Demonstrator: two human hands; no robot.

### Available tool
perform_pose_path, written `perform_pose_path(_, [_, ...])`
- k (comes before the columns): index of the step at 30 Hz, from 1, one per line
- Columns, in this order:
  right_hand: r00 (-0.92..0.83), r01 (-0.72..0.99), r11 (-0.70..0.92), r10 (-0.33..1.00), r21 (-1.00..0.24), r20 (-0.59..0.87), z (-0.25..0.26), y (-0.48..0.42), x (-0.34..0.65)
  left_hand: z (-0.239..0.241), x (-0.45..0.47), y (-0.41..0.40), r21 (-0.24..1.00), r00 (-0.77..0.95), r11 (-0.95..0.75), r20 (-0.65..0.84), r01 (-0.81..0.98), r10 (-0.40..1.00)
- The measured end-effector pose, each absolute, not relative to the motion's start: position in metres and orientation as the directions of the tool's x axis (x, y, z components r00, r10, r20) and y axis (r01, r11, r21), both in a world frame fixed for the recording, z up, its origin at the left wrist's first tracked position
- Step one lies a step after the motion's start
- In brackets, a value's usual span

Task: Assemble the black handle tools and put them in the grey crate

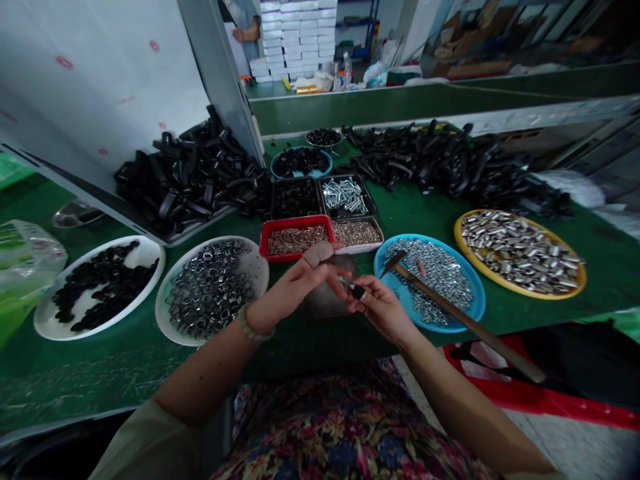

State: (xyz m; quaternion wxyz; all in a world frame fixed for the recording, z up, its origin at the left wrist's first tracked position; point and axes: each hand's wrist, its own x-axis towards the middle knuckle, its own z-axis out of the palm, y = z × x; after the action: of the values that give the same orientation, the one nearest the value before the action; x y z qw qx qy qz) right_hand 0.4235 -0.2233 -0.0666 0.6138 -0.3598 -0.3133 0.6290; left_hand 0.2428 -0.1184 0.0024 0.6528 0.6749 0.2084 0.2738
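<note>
Entry, near to far, all positions taken from the blue plate [481,293].

I read both hands meeting just left of the blue plate, above the table edge. The left hand [300,283] has its fingertips closed on one end of a small dark-tipped part [356,291]. Its thumb is wrapped in tape. The right hand [381,308] pinches the other end between thumb and fingers. The part is clear of the table, directly over a grey round block [323,308] beside the plate's left rim.

A hammer [465,320] lies across the blue plate, its head on the plate's silver nuts and its wooden handle running out past the plate's near-right rim. Neither hand touches it.

Left of the blue plate, beyond the hands, is a white plate [261,267] of metal rings. Behind the plate's left rim stands a red tray [295,222]. To its right sits a yellow plate [580,285] of silver cylinders. Farther back are heaps of black curved parts [440,160].
</note>
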Motion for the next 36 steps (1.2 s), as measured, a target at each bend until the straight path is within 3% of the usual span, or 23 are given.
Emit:
perform_pose_path(3, [-0.007, -0.501, -0.03, 1.0, -0.865, -0.031, -0.069, -0.224, 0.421, 0.012, 0.239, -0.125, 0.988, 0.7, -0.147, 0.071, 0.05, 0.71])
perform_pose_path(7, [-0.045, -0.428, -0.059, 0.998, -0.902, -0.043, -0.073, -0.223, 0.422, 0.02, 0.226, -0.115, 0.997, 0.875, -0.035, 0.071, -0.062, 0.48])
perform_pose_path(8, [-0.017, -0.429, -0.06, 0.998, -0.901, -0.058, -0.074, -0.222, 0.423, 0.02, 0.221, -0.1, 0.996, 0.863, -0.074, 0.082, -0.052, 0.499])
perform_pose_path(10, [0.034, -0.448, -0.068, 0.995, -0.891, -0.093, -0.074, -0.218, 0.425, 0.017, 0.211, -0.051, 0.952, 0.687, -0.262, 0.083, 0.16, 0.722])
perform_pose_path(11, [0.047, -0.457, -0.076, 0.993, -0.886, -0.109, -0.073, -0.217, 0.426, 0.014, 0.205, -0.02, 0.86, 0.497, -0.331, 0.107, 0.388, 0.861])
perform_pose_path(12, [0.053, -0.462, -0.088, 0.991, -0.883, -0.127, -0.073, -0.215, 0.427, 0.011, 0.2, 0.013, 0.71, 0.301, -0.3, 0.129, 0.637, 0.945])
perform_pose_path(13, [0.057, -0.466, -0.101, 0.988, -0.879, -0.144, -0.073, -0.214, 0.427, 0.007, 0.196, 0.045, 0.653, 0.229, -0.255, 0.127, 0.713, 0.965])
perform_pose_path(17, [0.072, -0.499, -0.149, 0.975, -0.854, -0.212, -0.078, -0.211, 0.424, -0.013, 0.192, 0.135, 0.543, 0.109, -0.126, 0.063, 0.83, 0.992])
perform_pose_path(22, [0.1, -0.518, -0.167, 0.962, -0.839, -0.253, -0.088, -0.209, 0.426, -0.039, 0.207, 0.163, 0.499, 0.011, 0.003, -0.025, 0.867, 1.0])
perform_pose_path(29, [0.107, -0.511, -0.148, 0.966, -0.846, -0.234, -0.083, -0.202, 0.429, -0.031, 0.184, 0.147, 0.583, 0.004, 0.072, -0.128, 0.809, 0.992])
perform_pose_path(31, [0.093, -0.483, -0.118, 0.978, -0.867, -0.184, -0.078, -0.203, 0.427, -0.02, 0.176, 0.126, 0.688, 0.019, 0.081, -0.136, 0.721, 0.991])
perform_pose_path(34, [0.062, -0.396, -0.058, 0.994, -0.917, -0.09, -0.072, -0.207, 0.425, -0.002, 0.172, 0.076, 0.96, 0.103, 0.114, -0.144, 0.254, 0.984])
perform_pose_path(36, [0.042, -0.28, -0.015, 0.999, -0.96, -0.028, -0.067, -0.212, 0.424, 0.007, 0.178, 0.031, 0.976, 0.237, 0.194, -0.167, -0.096, 0.957])
